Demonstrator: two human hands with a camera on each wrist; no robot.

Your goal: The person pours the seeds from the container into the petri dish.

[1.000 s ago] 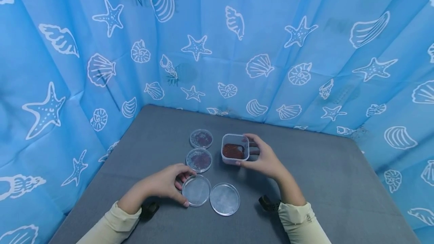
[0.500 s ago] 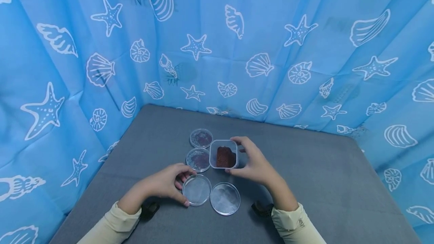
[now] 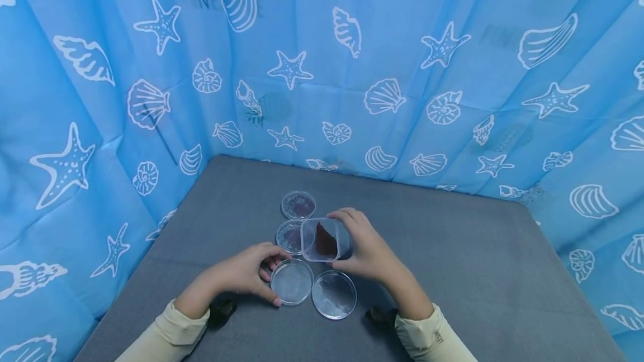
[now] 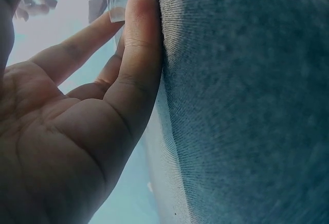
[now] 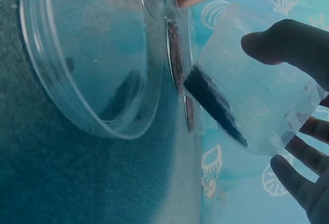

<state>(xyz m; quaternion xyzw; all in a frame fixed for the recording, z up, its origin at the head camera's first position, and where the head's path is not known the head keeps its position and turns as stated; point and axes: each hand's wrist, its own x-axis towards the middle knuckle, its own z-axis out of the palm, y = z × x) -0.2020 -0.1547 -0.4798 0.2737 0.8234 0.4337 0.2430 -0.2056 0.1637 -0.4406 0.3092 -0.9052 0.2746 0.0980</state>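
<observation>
My right hand (image 3: 364,250) grips a clear square plastic container (image 3: 308,242) by its sides, thumb toward me and fingers on the far side. The container is raised and tilted left, and reddish-brown powder (image 3: 325,241) has slumped inside it. In the right wrist view the powder (image 5: 213,103) lies as a dark band in the tipped container (image 5: 257,90). My left hand (image 3: 246,270) holds the rim of a clear petri dish (image 3: 292,282) on the table between thumb and fingers. In the left wrist view its fingers (image 4: 141,34) touch the dish edge.
A second clear round dish (image 3: 334,295) lies right of the held one. Behind, two round dishes with dark reddish, speckled contents stand in a line: a far dish (image 3: 298,205) and a nearer dish (image 3: 287,237), partly behind the container. A blue shell-patterned curtain (image 3: 322,71) surrounds the grey table (image 3: 453,256).
My right hand has brought the container left and toward me, tipping it further left, so the powder has shifted inside. My left hand has stayed on the dish.
</observation>
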